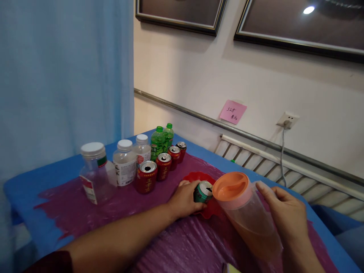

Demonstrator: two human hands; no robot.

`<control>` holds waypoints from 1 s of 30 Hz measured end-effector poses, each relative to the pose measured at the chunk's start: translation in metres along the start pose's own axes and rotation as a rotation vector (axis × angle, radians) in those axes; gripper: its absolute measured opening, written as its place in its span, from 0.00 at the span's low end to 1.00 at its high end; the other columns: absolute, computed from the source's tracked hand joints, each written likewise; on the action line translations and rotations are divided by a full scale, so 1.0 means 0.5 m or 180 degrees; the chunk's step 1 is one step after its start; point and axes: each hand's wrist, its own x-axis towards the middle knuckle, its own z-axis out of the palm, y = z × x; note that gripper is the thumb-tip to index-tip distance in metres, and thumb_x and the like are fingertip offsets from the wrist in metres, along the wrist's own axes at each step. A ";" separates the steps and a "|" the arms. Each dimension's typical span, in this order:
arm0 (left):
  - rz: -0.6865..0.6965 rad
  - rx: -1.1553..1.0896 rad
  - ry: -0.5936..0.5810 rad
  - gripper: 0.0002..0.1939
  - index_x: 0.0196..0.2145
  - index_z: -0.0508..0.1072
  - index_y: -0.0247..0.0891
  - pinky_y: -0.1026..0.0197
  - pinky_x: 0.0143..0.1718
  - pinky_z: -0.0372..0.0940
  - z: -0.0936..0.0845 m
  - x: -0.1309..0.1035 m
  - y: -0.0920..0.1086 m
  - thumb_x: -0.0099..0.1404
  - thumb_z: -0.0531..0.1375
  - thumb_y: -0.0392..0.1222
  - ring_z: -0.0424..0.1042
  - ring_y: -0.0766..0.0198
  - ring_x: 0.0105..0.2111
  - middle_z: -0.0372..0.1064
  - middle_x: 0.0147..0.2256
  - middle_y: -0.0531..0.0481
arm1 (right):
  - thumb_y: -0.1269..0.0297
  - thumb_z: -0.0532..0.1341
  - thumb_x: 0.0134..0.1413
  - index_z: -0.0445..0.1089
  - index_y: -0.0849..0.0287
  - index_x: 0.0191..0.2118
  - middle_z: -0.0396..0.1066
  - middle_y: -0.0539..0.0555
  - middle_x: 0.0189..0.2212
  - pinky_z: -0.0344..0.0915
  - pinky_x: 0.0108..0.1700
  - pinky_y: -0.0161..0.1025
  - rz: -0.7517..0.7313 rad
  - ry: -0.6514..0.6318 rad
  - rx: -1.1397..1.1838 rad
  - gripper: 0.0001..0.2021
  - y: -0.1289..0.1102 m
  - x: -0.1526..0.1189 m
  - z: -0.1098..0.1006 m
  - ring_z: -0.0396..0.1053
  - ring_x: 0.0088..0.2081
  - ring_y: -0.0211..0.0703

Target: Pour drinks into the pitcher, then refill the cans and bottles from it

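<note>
Of the person's two hands, the left hand (pixel 184 199) closes around a green can (pixel 202 194), keeping it upright over a red dish (pixel 212 212) with a wavy rim. The right hand (pixel 288 212) grips the handle side of a clear pitcher (pixel 250 223) that is partly filled with brownish liquid. The pitcher is tilted, its orange lid (pixel 231 186) leaning toward the top of the can; whether the two touch is unclear. The dish sits on a purple sheet (pixel 182 239) spread over the blue desk (pixel 28 193). Left of the dish, a row of opened cans (pixel 147 179) runs back from the near side, with white-capped clear containers (pixel 125 167) and two green bottles (pixel 158 143) standing beside it.
</note>
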 end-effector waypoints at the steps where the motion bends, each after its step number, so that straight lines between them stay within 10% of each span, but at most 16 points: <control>1: 0.0000 -0.0007 0.0000 0.36 0.55 0.71 0.47 0.50 0.56 0.58 0.000 0.000 0.000 0.48 0.72 0.51 0.71 0.48 0.50 0.76 0.50 0.50 | 0.38 0.66 0.46 0.60 0.57 0.17 0.50 0.44 0.17 0.49 0.22 0.33 0.0022 -0.0006 -0.0008 0.27 -0.001 0.000 -0.001 0.51 0.23 0.36; 30: 0.0015 -0.0007 0.0018 0.35 0.54 0.71 0.47 0.50 0.55 0.58 0.002 0.000 -0.001 0.49 0.72 0.51 0.71 0.48 0.49 0.76 0.50 0.51 | 0.37 0.67 0.44 0.61 0.56 0.17 0.50 0.44 0.17 0.48 0.22 0.34 0.0133 -0.0018 0.0089 0.27 0.000 -0.002 -0.001 0.51 0.23 0.36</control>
